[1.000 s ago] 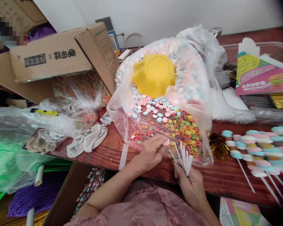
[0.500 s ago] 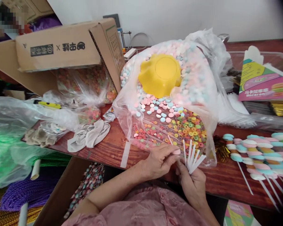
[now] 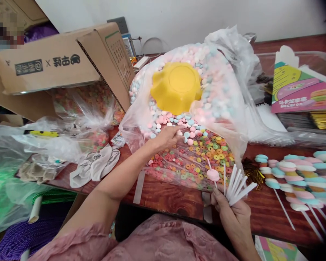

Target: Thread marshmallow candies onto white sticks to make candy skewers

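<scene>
My left hand reaches over the loose pink, white and blue candies on the plastic bag; its thumb and forefinger are apart at their edge, with nothing visibly held. Near the table's front edge, my right hand grips a fanned bunch of white sticks. One of its sticks stands apart to the left, threaded through a pink candy. Small ring-shaped pieces in yellow, orange, green and red lie between the hands. An upturned yellow bowl rests among the candies behind my left hand.
Finished candy skewers lie at the right. Behind them stand a printed Macaron carton and a clear plastic tray. At left are a cardboard box, grey cloth gloves and purple cords below the table.
My left hand has left the stick and moved forward and left to the candies. The pink candy now sits on the stick in my right hand, which has shifted slightly right.
</scene>
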`<action>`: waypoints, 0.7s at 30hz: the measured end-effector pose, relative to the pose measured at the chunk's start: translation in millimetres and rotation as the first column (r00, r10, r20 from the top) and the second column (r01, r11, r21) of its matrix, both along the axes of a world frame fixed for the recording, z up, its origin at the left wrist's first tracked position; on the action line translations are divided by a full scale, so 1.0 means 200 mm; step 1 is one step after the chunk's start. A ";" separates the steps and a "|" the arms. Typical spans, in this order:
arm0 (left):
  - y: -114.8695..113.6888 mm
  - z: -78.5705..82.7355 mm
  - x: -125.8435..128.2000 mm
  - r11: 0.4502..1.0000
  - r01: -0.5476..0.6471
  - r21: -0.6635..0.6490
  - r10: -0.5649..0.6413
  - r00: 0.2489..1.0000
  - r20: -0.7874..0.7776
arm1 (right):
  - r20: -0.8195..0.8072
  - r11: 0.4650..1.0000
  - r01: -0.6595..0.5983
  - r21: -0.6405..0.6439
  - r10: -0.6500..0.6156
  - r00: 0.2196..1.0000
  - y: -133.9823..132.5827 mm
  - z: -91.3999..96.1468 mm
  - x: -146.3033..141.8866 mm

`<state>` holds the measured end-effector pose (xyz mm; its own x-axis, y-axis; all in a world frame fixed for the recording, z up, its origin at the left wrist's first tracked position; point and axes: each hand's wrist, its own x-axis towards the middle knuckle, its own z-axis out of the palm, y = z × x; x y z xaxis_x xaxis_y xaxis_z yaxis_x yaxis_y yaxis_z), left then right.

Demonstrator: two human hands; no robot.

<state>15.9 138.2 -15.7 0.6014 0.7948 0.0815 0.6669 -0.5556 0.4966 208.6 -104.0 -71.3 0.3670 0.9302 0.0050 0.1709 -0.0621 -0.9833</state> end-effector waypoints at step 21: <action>-0.27 -0.03 -0.30 0.986 -0.143 -0.084 0.147 0.989 0.036 | 0.226 0.983 -0.171 0.070 0.151 0.962 0.00 0.00 0.04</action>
